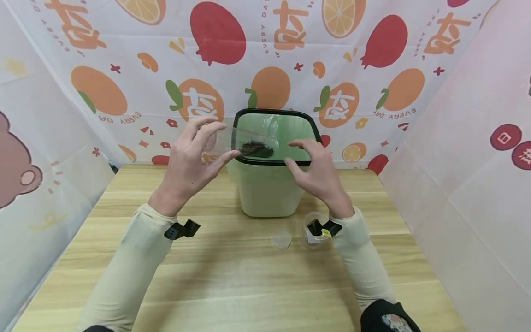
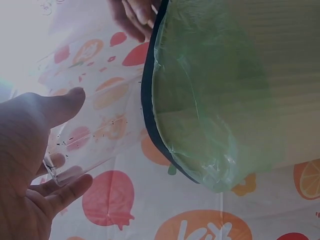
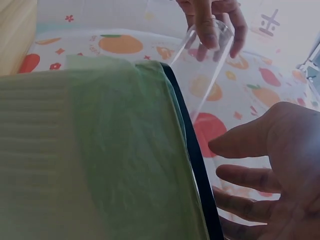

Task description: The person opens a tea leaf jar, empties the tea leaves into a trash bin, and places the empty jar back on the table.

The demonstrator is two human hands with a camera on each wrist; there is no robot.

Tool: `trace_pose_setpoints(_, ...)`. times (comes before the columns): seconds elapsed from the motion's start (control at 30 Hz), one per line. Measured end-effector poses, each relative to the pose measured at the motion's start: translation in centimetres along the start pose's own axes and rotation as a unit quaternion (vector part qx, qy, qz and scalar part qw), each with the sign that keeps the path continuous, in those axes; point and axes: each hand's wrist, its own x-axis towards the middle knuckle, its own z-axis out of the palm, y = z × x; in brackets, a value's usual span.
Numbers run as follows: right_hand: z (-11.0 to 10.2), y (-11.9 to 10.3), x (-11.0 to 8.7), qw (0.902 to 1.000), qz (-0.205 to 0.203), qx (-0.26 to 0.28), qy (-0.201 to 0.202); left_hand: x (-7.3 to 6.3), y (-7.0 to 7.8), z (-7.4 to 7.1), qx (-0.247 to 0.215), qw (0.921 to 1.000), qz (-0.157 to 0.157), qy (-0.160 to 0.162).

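Observation:
My left hand [image 1: 191, 157] grips a clear plastic jar [image 1: 226, 140] by its base, thumb on one side and fingers on the other. The jar tilts over the left rim of a pale green trash bin [image 1: 269, 191], its far end above the opening. Dark, crumbly, leaf-like stuff [image 1: 257, 148] lies at that end, and a few dark specks cling to the wall nearer my hand in the left wrist view. Beside the bin's right rim, my right hand [image 1: 317, 170] holds nothing, its fingers spread and slightly bent [image 3: 250, 177].
A thin green bag [image 2: 210, 90] lines the bin under its black rim ring [image 1: 269, 162]. On the wooden table [image 1: 232, 276] lie a round translucent lid [image 1: 281, 240] and a clear round container [image 1: 314, 240] under my right wrist. A fruit-print cloth [image 1: 269, 87] hangs close behind the bin.

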Motion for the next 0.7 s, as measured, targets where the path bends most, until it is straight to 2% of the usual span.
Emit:
trace_pose_setpoints(0.27, 1.3, -0.8, 1.9, 0.9983, -0.023, -0.013, -0.051, -0.2, 0.0, 0.0, -0.006, 0.9999, -0.006, 0.012)
trace_pose_setpoints(0.5, 2.3, -1.6, 3.8, 0.9941, 0.002, -0.034, -0.103, 0.0, 0.0, -0.2, 0.003, 0.9999, 0.001, 0.010)
trace_pose_setpoints(0.7, 2.9, -1.7, 4.5, 0.9916, 0.010, -0.024, -0.127, 0.1, 0.4, -0.3, -0.017, 0.9995, -0.009, 0.025)
